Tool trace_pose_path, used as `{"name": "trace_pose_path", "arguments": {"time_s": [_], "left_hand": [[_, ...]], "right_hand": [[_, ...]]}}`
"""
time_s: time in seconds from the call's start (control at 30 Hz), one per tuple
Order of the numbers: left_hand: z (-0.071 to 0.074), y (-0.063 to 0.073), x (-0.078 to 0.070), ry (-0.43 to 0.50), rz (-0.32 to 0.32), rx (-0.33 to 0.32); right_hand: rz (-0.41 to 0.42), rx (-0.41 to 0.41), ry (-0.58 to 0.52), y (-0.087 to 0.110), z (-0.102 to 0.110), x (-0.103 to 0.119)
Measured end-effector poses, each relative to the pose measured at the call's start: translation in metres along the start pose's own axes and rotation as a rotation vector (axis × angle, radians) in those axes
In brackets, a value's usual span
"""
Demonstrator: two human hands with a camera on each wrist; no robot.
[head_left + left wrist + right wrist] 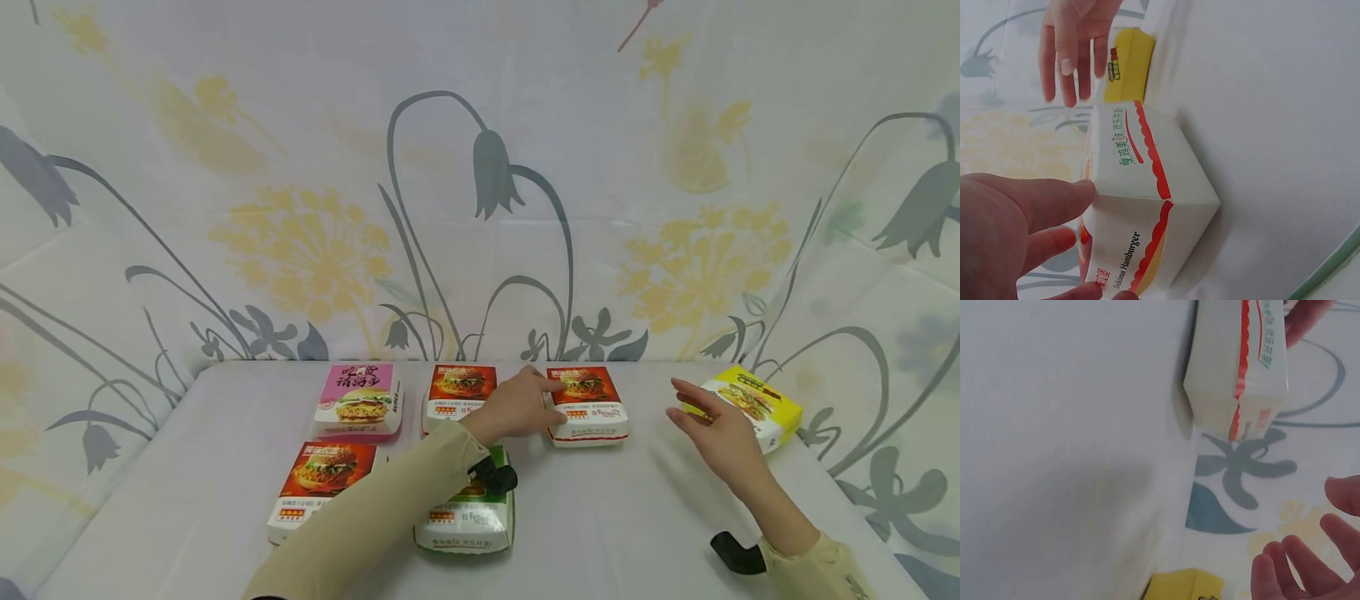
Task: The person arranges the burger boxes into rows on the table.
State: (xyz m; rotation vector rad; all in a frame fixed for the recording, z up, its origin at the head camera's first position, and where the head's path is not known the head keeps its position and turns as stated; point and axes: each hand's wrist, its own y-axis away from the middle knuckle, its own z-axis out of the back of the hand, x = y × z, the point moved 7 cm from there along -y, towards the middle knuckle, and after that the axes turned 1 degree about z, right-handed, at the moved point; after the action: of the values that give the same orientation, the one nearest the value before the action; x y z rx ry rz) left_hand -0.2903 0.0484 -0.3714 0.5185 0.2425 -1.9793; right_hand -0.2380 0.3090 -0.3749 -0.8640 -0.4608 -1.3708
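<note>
A red-and-white hamburger box (588, 404) lies flat on the table, right of centre. My left hand (517, 406) is at its left side, with the thumb (1079, 194) at the top edge and other fingertips by the side wall. No finger is seen wrapped under the box. Farther right, my right hand (720, 433) is held above the table with fingers spread and nothing in them. Behind that hand a yellow hamburger box (783, 408) sits at an angle near the right table edge, partly covered by the hand.
On the left stand a pink hamburger box (360, 400), a second red box (461, 387) and a third red box (326, 471). A green-and-white box (465, 533) sits in front, partly under my left sleeve (382, 508). A flower-patterned cloth (480, 275) hangs behind the table.
</note>
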Motion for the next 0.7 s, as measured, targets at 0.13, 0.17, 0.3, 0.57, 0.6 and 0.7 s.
{"name": "trace_pose_path", "arguments": {"time_s": [0.13,0.17,0.3,0.57,0.6,0.7], "left_hand": [[-0.002,-0.002,0.001,-0.002,0.002,0.001],[-0.002,-0.002,0.001,0.000,0.003,0.002],[-0.004,-0.004,0.002,-0.002,0.008,0.006],[-0.006,-0.005,0.002,-0.032,0.015,0.014],[-0.006,-0.005,0.002,-0.030,0.015,0.014],[-0.006,-0.005,0.001,-0.029,0.016,0.013]], "right_hand": [[0.012,-0.065,0.016,0.002,0.019,-0.006],[0.003,-0.074,0.023,0.003,0.024,-0.008],[-0.038,-0.113,0.078,0.005,0.044,-0.016],[-0.153,-0.170,0.236,0.011,0.079,-0.038],[-0.166,-0.178,0.244,0.012,0.082,-0.041],[-0.198,-0.213,0.249,0.014,0.091,-0.050]]}}
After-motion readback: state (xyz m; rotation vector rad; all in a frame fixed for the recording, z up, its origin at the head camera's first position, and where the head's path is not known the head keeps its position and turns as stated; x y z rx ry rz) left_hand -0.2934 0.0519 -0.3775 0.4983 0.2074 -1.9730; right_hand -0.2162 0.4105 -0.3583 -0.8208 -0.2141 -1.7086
